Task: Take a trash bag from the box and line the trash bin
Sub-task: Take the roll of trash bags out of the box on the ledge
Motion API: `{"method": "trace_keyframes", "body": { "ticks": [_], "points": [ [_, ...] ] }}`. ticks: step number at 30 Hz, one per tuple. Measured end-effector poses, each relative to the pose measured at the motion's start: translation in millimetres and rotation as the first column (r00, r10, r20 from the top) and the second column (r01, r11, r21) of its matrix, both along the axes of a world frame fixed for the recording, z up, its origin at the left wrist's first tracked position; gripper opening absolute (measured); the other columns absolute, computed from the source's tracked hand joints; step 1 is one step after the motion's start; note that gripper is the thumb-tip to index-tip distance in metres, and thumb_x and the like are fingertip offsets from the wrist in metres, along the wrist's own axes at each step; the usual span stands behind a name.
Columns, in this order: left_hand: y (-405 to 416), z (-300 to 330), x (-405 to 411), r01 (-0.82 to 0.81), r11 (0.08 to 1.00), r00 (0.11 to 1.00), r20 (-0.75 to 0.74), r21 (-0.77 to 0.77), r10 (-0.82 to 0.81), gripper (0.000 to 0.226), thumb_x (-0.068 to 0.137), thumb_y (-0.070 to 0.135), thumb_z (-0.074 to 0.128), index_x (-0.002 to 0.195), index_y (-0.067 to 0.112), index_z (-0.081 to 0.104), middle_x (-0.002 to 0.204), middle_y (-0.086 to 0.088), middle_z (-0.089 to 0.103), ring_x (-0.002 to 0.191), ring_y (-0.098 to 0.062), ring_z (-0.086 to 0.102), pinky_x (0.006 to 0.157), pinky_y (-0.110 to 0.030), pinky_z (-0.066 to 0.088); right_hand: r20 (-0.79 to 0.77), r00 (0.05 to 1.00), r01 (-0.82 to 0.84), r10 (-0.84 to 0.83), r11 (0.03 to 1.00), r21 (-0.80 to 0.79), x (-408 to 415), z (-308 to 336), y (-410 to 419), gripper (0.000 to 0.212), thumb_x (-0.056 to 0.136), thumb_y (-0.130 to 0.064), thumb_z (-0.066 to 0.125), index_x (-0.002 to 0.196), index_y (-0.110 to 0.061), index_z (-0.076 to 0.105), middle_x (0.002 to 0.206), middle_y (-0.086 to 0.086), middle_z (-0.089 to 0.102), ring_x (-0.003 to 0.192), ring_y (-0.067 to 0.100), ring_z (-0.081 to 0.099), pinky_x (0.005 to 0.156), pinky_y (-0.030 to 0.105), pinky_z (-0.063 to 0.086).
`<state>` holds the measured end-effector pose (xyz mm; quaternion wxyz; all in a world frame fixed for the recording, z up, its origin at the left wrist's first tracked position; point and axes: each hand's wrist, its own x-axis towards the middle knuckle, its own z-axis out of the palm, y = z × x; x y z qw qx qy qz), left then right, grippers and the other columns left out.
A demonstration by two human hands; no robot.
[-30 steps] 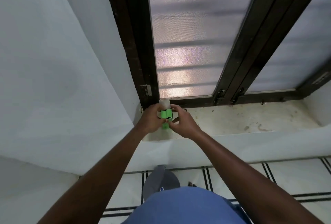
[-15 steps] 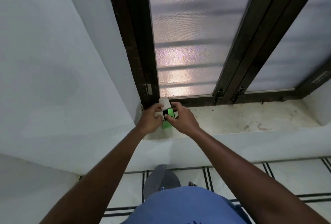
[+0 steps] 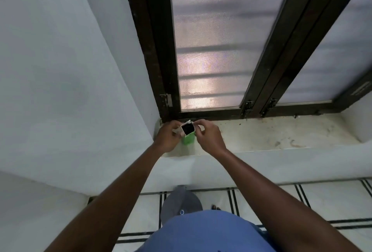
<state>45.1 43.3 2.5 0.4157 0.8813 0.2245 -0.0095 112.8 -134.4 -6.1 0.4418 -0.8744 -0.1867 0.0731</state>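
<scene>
Head camera, green trash bag box (image 3: 188,138) upright on stained windowsill (image 3: 271,133), top flaps open, left hand (image 3: 168,138) gripping its side, right hand (image 3: 209,137) pinching a flap, dark roll inside.

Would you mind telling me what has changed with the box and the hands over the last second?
The box now has its top flaps folded back, so its dark inside shows where a second ago the top looked green and closed. The left hand still holds the box on the sill; the right hand stays at its top edge. Both arms and the window are as before.
</scene>
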Motion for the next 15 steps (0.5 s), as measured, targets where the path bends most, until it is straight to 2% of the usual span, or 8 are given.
{"method": "trace_keyframes", "body": {
  "ticks": [3, 5, 7, 11, 15],
  "points": [
    [0, -3, 0, -0.009, 1.0, 1.0, -0.006, -0.007, 0.009, 0.027, 0.097, 0.022, 0.081, 0.122, 0.025, 0.069, 0.131, 0.0, 0.072, 0.112, -0.024, 0.073, 0.08, -0.028, 0.049, -0.028, 0.998, -0.05, 0.05, 0.999, 0.012, -7, -1, -4, 0.04, 0.101, -0.033, 0.071, 0.14, -0.023, 0.075, 0.145, -0.001, 0.07, 0.115, 0.019, 0.075, 0.102, 0.047, 0.063],
    [0, -3, -1, -0.014, 1.0, 1.0, -0.01, -0.02, 0.014, 0.029, 0.095, 0.026, 0.084, 0.12, 0.024, 0.07, 0.128, 0.003, 0.073, 0.11, -0.022, 0.073, 0.084, -0.03, 0.052, -0.037, 0.991, -0.133, 0.132, 0.991, -0.025, -12, -2, -8, 0.065, 0.092, -0.047, 0.074, 0.153, -0.027, 0.065, 0.16, -0.003, 0.057, 0.127, 0.016, 0.069, 0.107, 0.043, 0.06],
    [-1, 0, -2, -0.02, 0.999, 1.0, -0.009, -0.029, 0.02, 0.031, 0.094, 0.025, 0.085, 0.122, 0.021, 0.072, 0.124, 0.002, 0.076, 0.11, -0.023, 0.074, 0.091, -0.034, 0.056, -0.041, 0.985, -0.167, 0.165, 0.985, -0.049, -16, -6, -10, 0.076, 0.09, -0.054, 0.078, 0.16, -0.033, 0.056, 0.16, -0.006, 0.056, 0.13, 0.015, 0.066, 0.105, 0.042, 0.061],
    [-1, 4, -2, -0.024, 0.999, 0.999, -0.029, -0.021, 0.023, 0.034, 0.094, 0.024, 0.086, 0.125, 0.02, 0.074, 0.119, 0.004, 0.08, 0.109, -0.02, 0.075, 0.089, -0.028, 0.053, -0.011, 0.992, -0.128, 0.128, 0.99, -0.06, -20, -11, -7, 0.072, 0.096, -0.055, 0.082, 0.16, -0.039, 0.053, 0.153, -0.01, 0.066, 0.122, 0.014, 0.072, 0.094, 0.042, 0.064],
    [-1, 10, -3, 0.039, 0.994, 0.998, -0.053, 0.102, -0.034, 0.032, 0.101, 0.013, 0.074, 0.133, 0.018, 0.069, 0.13, 0.0, 0.075, 0.119, -0.021, 0.07, 0.09, -0.026, 0.049, 0.01, 0.994, -0.107, 0.108, 0.992, -0.068, -20, -13, -2, 0.064, 0.097, -0.041, 0.084, 0.155, -0.038, 0.057, 0.147, -0.008, 0.071, 0.12, 0.018, 0.075, 0.094, 0.045, 0.064]
  ]
}}
